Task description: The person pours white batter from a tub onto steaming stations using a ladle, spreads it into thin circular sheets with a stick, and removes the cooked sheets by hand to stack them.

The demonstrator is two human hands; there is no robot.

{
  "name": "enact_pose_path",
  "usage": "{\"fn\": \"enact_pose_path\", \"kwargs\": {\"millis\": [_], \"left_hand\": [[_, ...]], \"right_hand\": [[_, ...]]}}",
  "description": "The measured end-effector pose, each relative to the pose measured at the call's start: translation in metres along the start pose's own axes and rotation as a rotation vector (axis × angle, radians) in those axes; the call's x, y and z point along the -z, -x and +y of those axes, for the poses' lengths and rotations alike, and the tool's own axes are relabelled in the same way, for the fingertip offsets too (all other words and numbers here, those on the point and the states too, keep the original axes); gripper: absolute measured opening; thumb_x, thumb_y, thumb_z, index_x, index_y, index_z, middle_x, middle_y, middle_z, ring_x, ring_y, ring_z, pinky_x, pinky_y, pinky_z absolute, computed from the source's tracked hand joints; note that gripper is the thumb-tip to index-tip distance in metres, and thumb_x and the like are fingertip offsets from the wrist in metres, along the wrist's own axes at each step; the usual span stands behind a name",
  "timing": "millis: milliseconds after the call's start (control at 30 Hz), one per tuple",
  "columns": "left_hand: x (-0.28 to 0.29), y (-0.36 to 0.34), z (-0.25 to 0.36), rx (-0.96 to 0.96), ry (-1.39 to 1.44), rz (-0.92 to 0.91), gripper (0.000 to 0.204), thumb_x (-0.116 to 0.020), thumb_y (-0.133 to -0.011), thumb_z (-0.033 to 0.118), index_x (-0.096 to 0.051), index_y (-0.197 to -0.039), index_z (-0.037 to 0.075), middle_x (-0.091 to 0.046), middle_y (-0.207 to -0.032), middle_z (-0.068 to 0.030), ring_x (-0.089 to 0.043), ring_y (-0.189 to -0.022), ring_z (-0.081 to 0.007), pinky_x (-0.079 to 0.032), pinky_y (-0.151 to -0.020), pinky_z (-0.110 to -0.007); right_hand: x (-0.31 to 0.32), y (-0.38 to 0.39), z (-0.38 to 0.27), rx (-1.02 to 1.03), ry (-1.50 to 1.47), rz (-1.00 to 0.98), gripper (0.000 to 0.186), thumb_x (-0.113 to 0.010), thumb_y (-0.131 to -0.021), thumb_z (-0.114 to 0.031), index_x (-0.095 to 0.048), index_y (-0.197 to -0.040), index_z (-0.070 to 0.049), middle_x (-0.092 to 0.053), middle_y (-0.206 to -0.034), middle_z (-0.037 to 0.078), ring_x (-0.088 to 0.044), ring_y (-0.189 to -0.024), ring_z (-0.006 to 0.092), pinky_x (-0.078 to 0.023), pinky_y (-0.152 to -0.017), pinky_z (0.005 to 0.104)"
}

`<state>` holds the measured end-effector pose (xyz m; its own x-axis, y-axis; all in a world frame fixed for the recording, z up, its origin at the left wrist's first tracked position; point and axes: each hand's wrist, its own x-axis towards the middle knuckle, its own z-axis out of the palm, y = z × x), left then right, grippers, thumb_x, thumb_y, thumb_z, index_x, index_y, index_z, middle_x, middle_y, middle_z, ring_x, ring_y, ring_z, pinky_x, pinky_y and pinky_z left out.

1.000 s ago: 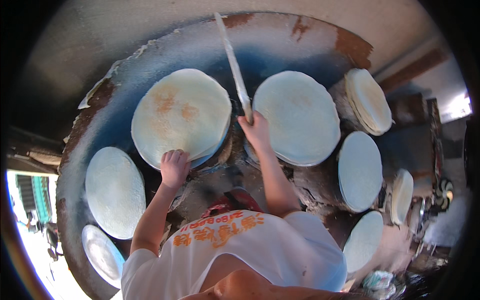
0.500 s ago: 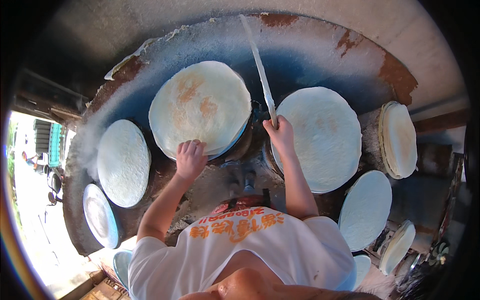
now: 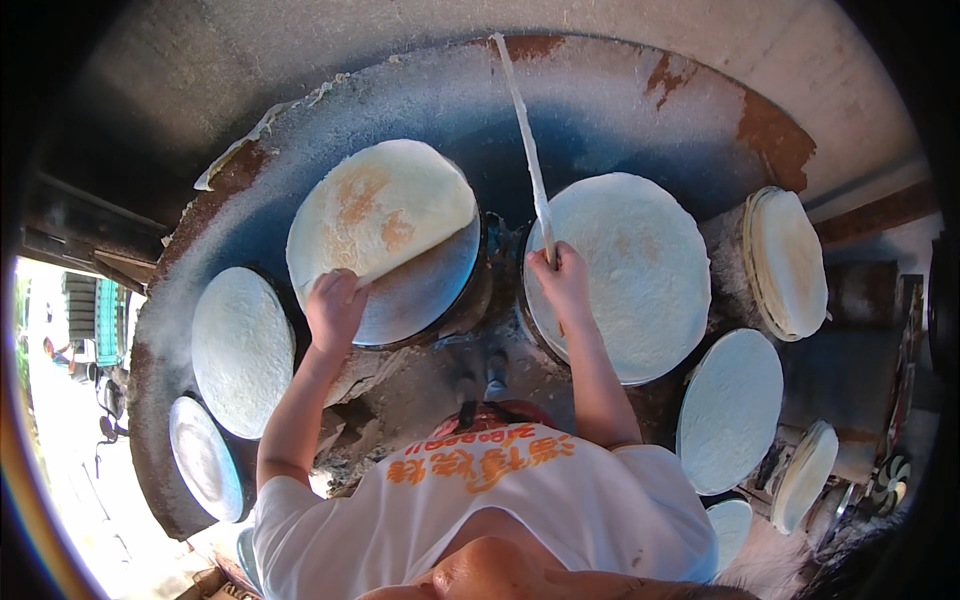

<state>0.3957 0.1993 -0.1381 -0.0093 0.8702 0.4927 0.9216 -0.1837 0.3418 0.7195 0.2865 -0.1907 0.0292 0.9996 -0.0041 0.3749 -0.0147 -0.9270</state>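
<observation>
Far left: two round pale flatbreads [image 3: 243, 350] on tilted round griddles, one lower [image 3: 205, 458], well apart from either hand.
Left hand [image 3: 335, 308]: fingers curled, pinching the lower edge of a browned flatbread [image 3: 378, 212]; that edge lifted, peeling off the dark griddle [image 3: 425, 295] beneath.
Browned flatbread: round, orange-brown patches, covering the upper part of its griddle, lower part of the griddle bare.
Right hand [image 3: 563, 283]: clenched around the lower end of a long thin stick [image 3: 525, 145], pointing up and away over the curved blue wall [image 3: 600, 110].
Right of that hand: large pale flatbread [image 3: 630, 270] on its griddle, just beside the knuckles.
Far right: more pale rounds [image 3: 730, 410], tilted, near one another.
</observation>
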Motion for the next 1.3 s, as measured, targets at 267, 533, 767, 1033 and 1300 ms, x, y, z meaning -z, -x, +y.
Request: {"fn": "enact_pose_path", "kwargs": {"millis": [267,533,767,1033,1300], "left_hand": [[0.028,-0.058,-0.028,0.295,0.159,0.01,0.027,-0.077,-0.07,0.012,-0.064,-0.087,-0.005,-0.063,-0.089,-0.0156,-0.062,-0.078,-0.0289,-0.049,-0.072,-0.032],[0.094,-0.148,-0.04,0.17,-0.005,-0.09,0.02,-0.074,-0.073,0.01,-0.062,-0.084,-0.001,-0.059,-0.078,-0.0116,-0.059,-0.072,-0.024,-0.046,-0.068,-0.033],[0.138,-0.216,0.025,-0.106,-0.036,-0.127,0.024,-0.071,-0.076,0.014,-0.06,-0.091,-0.001,-0.058,-0.082,-0.0156,-0.058,-0.077,-0.0299,-0.045,-0.07,-0.033],[0.153,-0.254,0.093,-0.333,0.274,-0.469,0.021,-0.065,-0.078,0.007,-0.061,-0.097,-0.002,-0.056,-0.095,-0.0043,-0.054,-0.096,-0.016,-0.043,-0.085,-0.03],[0.051,-0.26,0.33,-0.438,0.486,-0.855,0.025,-0.07,-0.072,0.019,-0.062,-0.087,0.0,-0.058,-0.079,-0.0019,-0.055,-0.077,-0.0112,-0.044,-0.071,-0.027]], "right_hand": [[0.009,-0.01,0.005,-0.078,-0.088,-0.026,0.023,-0.07,-0.083,-0.022,-0.055,-0.077,-0.006,-0.047,-0.058,-0.002,-0.043,-0.048,0.0059,-0.034,-0.043,0.0235],[-0.034,-0.056,-0.033,-0.007,-0.128,-0.122,0.023,-0.076,-0.071,-0.017,-0.058,-0.077,-0.003,-0.06,-0.07,0.01,-0.059,-0.067,0.0206,-0.046,-0.065,0.0334],[-0.091,-0.101,-0.067,0.164,-0.24,0.011,0.036,-0.077,-0.068,-0.012,-0.061,-0.098,-0.001,-0.061,-0.083,0.01,-0.059,-0.07,0.0188,-0.047,-0.066,0.0333],[0.067,-0.073,-0.043,0.246,-0.503,-0.126,0.048,-0.08,-0.066,-0.009,-0.051,-0.105,-0.005,-0.056,-0.094,0.002,-0.054,-0.088,0.013,-0.046,-0.079,0.0298],[0.256,0.111,0.01,0.098,-0.429,0.316,0.047,-0.086,-0.064,-0.021,-0.046,-0.084,-0.01,-0.041,-0.075,-0.005,-0.042,-0.07,0.0074,-0.037,-0.061,0.0238]]}}
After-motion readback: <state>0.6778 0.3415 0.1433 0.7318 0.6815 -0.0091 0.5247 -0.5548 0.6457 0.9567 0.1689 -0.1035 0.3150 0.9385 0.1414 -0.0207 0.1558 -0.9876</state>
